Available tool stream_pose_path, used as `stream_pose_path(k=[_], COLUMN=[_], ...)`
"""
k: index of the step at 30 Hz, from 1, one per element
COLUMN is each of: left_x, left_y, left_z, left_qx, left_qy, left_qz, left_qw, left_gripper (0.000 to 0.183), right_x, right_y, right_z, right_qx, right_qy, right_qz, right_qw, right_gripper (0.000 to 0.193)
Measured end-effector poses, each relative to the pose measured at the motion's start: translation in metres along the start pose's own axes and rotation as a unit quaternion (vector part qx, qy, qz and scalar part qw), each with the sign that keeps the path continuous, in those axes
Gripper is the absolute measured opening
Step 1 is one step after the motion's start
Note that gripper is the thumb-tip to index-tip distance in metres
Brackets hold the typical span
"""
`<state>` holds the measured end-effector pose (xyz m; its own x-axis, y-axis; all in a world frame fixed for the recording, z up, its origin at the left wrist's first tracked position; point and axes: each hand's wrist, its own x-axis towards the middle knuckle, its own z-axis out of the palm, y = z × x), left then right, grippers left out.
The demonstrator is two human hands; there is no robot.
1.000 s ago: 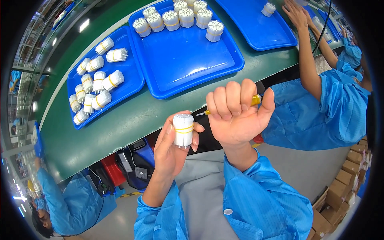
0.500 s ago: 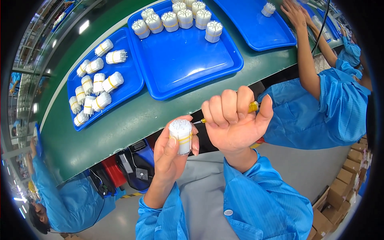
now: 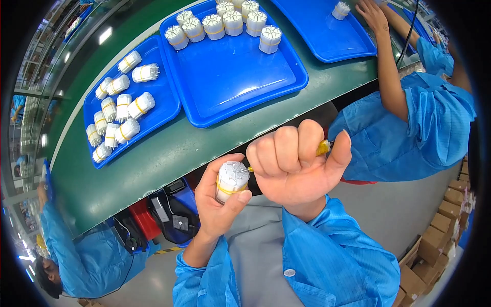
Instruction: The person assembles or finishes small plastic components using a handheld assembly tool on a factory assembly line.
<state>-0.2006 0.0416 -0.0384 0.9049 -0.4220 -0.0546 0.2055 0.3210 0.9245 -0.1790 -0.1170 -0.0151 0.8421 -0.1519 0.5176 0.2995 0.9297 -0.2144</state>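
My left hand [image 3: 217,210] is closed around a white cylindrical bundle [image 3: 225,187], which has a yellow band about its middle and several wedge-like segments on its end face. In my right hand [image 3: 291,171], curled into a fist, is a slim screwdriver-like tool with a yellow handle [image 3: 323,148]. Its thin tip comes out beside the little finger and meets the bundle's upper face near its right edge; whether it goes in I cannot tell. Most of the handle is hidden by my fingers. Both hands are above my lap, in front of the table edge.
On the green table [image 3: 153,176], a left blue tray [image 3: 162,110] bears several banded bundles lying on their sides. A middle blue tray [image 3: 230,71] has upright ones. A right blue tray [image 3: 327,43] holds a single bundle [image 3: 340,10]. Co-workers in blue sit at both sides.
The bundle has tilted, so its end face shows more. My right hand has moved slightly left and down, and the tool tip has come to the bundle's face.
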Motion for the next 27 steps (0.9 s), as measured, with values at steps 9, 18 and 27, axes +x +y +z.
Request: stream_pose_path(k=[9, 18, 27], left_x=[0.002, 0.009, 0.016], left_y=[-0.001, -0.005, -0.013], left_z=[0.003, -0.002, -0.003], left_qx=[0.08, 0.257, 0.226], left_qy=[0.027, 0.035, 0.042], left_qz=[0.032, 0.127, 0.151], left_qw=[0.996, 0.957, 0.961], left_gripper=[0.053, 0.047, 0.046], right_x=[-0.001, -0.001, 0.005], right_y=[0.005, 0.005, 0.002], right_z=[0.001, 0.007, 0.004], right_qx=[0.01, -0.02, 0.018], right_qy=[-0.014, 0.03, 0.053], right_qz=[0.021, 0.1, 0.066], right_qw=[1.0, 0.994, 0.996], right_gripper=[0.058, 0.057, 0.058])
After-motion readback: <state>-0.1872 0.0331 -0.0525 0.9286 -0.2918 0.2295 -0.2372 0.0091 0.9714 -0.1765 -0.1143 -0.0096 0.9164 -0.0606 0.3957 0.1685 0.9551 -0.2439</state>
